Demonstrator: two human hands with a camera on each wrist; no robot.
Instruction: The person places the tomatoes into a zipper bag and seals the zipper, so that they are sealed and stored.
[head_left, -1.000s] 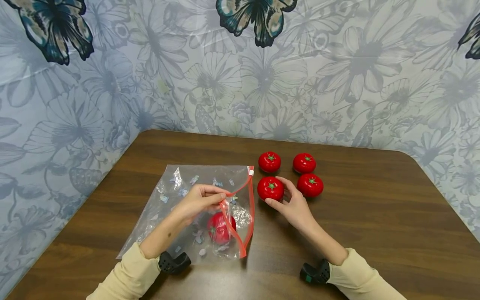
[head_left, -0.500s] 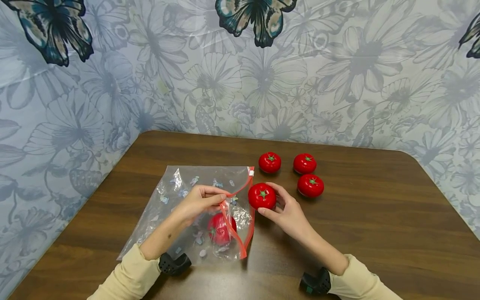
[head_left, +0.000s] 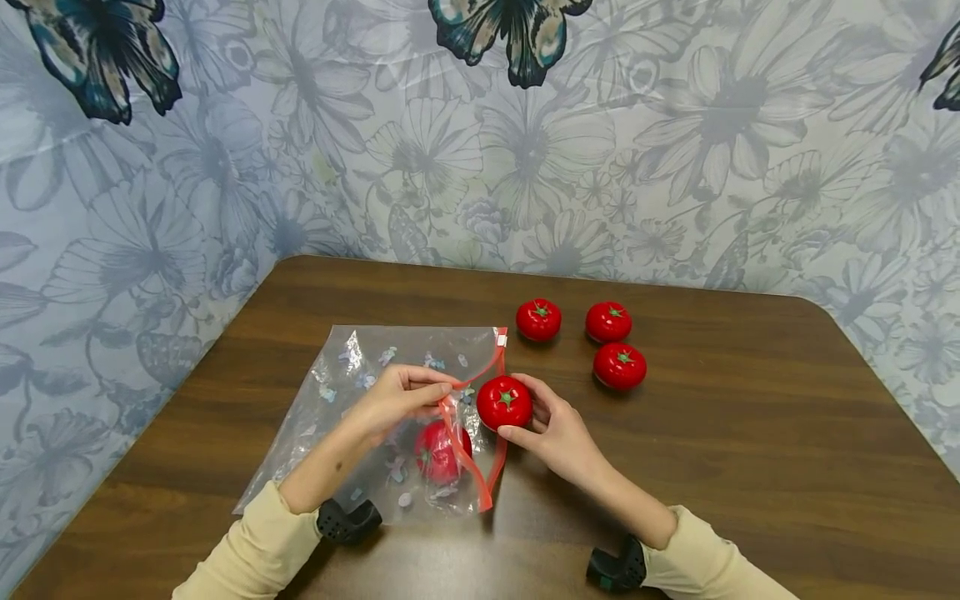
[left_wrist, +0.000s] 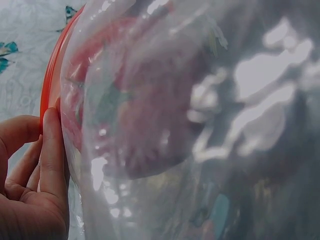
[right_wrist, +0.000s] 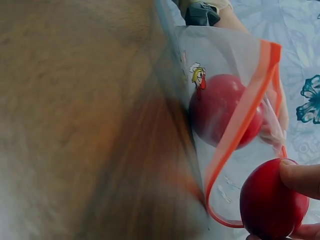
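Note:
A clear zip bag (head_left: pixel 315 433) with a red-orange zip edge and small printed figures lies on the table, its mouth parted toward the right. My left hand (head_left: pixel 397 404) pinches the upper zip edge between thumb and fingers. Inside the bag sits one red tomato (head_left: pixel 437 454), blurred through the plastic in the left wrist view. My right hand (head_left: pixel 558 429) holds another red tomato (head_left: pixel 504 403) by its right side, with the thumb in front. In the right wrist view, this held tomato (right_wrist: pixel 272 200) is at the bag's mouth, beside the zip edge (right_wrist: pixel 240 120).
Behind the right hand stand three more tomatoes: one at back left (head_left: pixel 538 320), one at back right (head_left: pixel 608 322) and one in front (head_left: pixel 619 366). The brown table (head_left: pixel 750 433) meets a flower-patterned wall covering (head_left: pixel 675 167). Each wrist wears a black device.
My right hand has taken the front-left tomato from its group and carried it left to the bag's mouth. The left hand keeps its pinch on the zip edge.

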